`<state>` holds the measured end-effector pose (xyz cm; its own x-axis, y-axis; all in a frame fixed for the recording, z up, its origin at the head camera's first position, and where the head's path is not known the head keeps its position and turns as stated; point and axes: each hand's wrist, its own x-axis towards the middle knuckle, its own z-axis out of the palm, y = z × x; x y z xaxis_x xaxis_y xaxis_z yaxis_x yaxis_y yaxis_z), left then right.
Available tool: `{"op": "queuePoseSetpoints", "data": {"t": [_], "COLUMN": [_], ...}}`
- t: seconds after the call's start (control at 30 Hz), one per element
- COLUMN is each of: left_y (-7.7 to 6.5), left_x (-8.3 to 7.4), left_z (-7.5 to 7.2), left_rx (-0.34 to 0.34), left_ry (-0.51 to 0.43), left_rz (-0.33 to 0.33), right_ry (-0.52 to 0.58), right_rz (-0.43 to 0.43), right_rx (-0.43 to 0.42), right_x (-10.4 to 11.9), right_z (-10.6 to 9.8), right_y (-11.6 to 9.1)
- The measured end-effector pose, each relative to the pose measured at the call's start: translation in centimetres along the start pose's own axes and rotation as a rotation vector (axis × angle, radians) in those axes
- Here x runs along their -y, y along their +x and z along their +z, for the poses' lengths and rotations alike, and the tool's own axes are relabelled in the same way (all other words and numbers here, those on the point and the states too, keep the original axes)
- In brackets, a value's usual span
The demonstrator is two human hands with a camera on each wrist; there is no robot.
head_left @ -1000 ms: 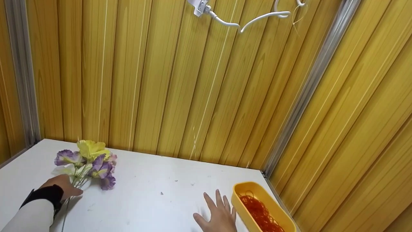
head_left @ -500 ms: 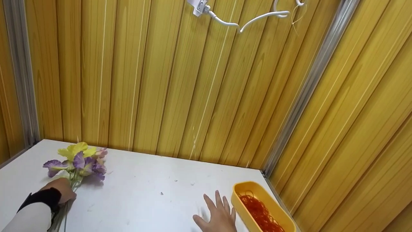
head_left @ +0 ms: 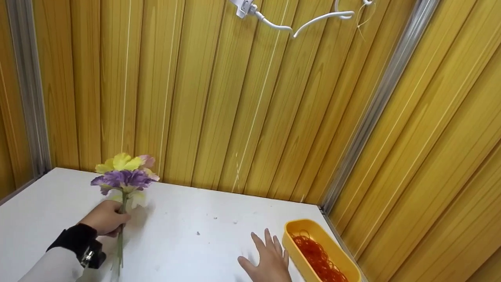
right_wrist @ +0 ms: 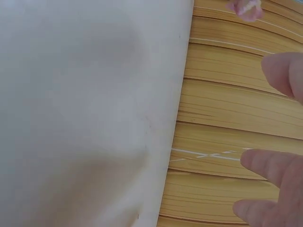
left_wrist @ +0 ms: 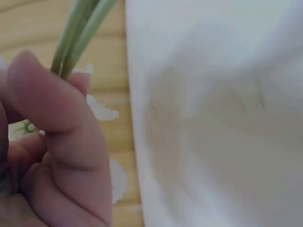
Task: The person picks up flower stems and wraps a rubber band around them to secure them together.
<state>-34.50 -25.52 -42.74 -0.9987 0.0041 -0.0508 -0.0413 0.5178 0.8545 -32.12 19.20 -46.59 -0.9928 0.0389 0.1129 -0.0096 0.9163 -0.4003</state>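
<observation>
My left hand grips a bunch of artificial flowers by the green stems, holding it upright at the left of the table. Yellow, purple and pink blooms crowd together at the top. Up close in the left wrist view, the thumb curls across the stems, with pale petals partly hidden behind the hand. On the right, my right hand has its fingers spread, holds nothing and is beside a yellow tray. Inside that tray lies a heap of red-orange rubber bands.
The white table ends at wood-patterned panel walls behind and to the right. A white cable hangs high on the back wall. Small dark specks mark the tabletop.
The left hand has shifted left, then right and up, gathering the flowers into a tighter, more upright bunch. The right hand has stayed nearly still beside the tray.
</observation>
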Motion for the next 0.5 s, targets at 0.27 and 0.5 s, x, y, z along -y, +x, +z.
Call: {"op": "queuePoseSetpoints", "data": {"t": [0.27, 0.5], "left_y": [-0.7, -2.4], "left_x": [-5.5, -8.9], "left_z": [5.5, 10.9], "left_rx": [-0.044, -0.068], "left_ry": [-0.23, -0.439], "left_rz": [0.099, 0.133], "right_ry": [0.249, 0.332], "right_rz": [-0.076, -0.325], "right_rx": [0.038, 0.157], "right_x": [1.1, 3.3], "right_z": [-1.7, -2.9], "right_y": [-0.4, -1.7]}}
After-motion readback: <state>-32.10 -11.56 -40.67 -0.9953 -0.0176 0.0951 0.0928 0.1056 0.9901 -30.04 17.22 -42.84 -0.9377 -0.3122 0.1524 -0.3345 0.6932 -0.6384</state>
